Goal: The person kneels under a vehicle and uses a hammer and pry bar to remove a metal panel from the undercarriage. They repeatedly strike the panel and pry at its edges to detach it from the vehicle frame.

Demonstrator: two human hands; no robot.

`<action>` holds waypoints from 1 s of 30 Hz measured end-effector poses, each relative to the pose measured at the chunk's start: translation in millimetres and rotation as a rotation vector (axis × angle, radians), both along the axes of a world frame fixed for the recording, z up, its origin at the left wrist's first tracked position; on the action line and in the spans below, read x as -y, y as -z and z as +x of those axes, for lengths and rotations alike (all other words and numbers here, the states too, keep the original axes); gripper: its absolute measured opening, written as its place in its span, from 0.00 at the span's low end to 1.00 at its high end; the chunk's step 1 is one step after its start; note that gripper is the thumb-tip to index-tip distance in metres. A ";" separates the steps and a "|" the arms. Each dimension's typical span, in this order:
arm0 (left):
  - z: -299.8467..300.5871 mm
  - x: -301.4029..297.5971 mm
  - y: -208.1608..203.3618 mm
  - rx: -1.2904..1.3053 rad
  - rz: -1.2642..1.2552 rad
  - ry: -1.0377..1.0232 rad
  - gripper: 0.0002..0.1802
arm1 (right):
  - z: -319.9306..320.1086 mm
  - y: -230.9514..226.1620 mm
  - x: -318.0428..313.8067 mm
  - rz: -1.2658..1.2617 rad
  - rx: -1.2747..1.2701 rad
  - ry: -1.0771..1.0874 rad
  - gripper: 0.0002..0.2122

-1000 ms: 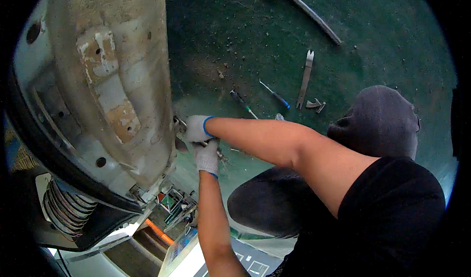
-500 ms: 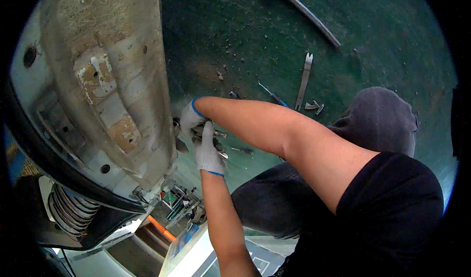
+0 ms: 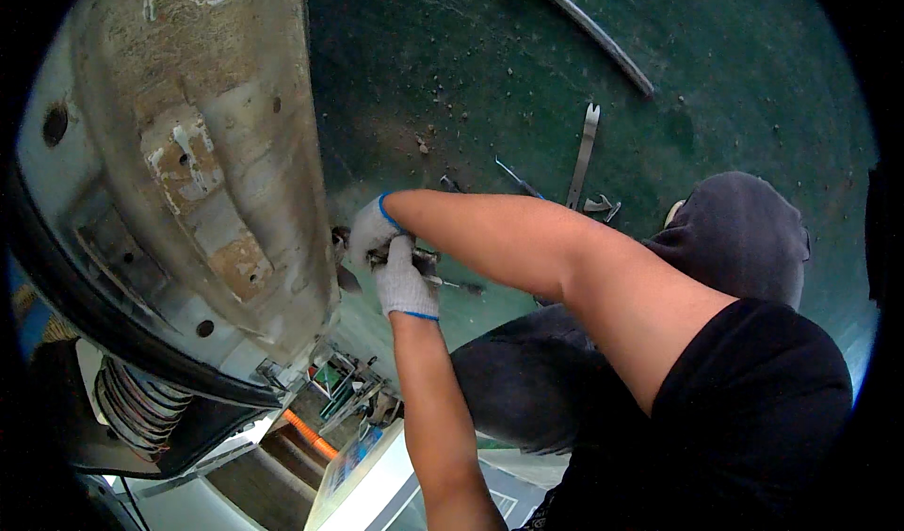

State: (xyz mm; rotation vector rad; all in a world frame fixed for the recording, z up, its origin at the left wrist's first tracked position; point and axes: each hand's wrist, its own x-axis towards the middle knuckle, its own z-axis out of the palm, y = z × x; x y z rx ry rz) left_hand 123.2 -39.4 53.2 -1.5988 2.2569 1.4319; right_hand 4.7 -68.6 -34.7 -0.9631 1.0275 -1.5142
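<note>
Both of my hands wear pale knit gloves with blue cuffs and meet beside the lower edge of a worn, paint-chipped vehicle body panel (image 3: pixel 254 173). My left hand (image 3: pixel 407 284) is closed around a dark metal piece (image 3: pixel 426 260), thumb pointing up toward the other hand. Bent over at the wrist, my right hand (image 3: pixel 370 233) grips the same piece from the panel side. Its kind is hard to make out, as the gloves cover most of it. A small brownish metal part (image 3: pixel 340 239) shows between the right hand and the panel edge.
On the green floor lie a forked pry bar (image 3: pixel 584 154), a thin hooked pick (image 3: pixel 513 175), small metal pieces (image 3: pixel 598 205) and a long bent bar (image 3: pixel 593 27). A slim tool (image 3: pixel 457 285) lies near my left hand. Behind stand a corrugated hose (image 3: pixel 141 399) and an orange tube (image 3: pixel 311 434).
My left hand has shifted slightly up and right, its wrist turning a little. The right hand has moved slightly right and down. Both keep hold of the metal piece.
</note>
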 end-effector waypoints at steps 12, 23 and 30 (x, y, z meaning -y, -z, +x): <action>14.0 -9.7 2.3 0.078 0.010 -0.020 0.16 | -1.0 -10.7 -14.7 0.030 -0.193 0.038 0.20; 24.1 -1.5 2.5 0.044 0.033 0.164 0.17 | 25.7 -8.8 3.3 0.232 -0.439 0.326 0.17; 69.2 117.0 -12.5 0.300 -0.190 0.766 0.38 | 106.0 -34.7 36.5 0.295 0.494 0.941 0.18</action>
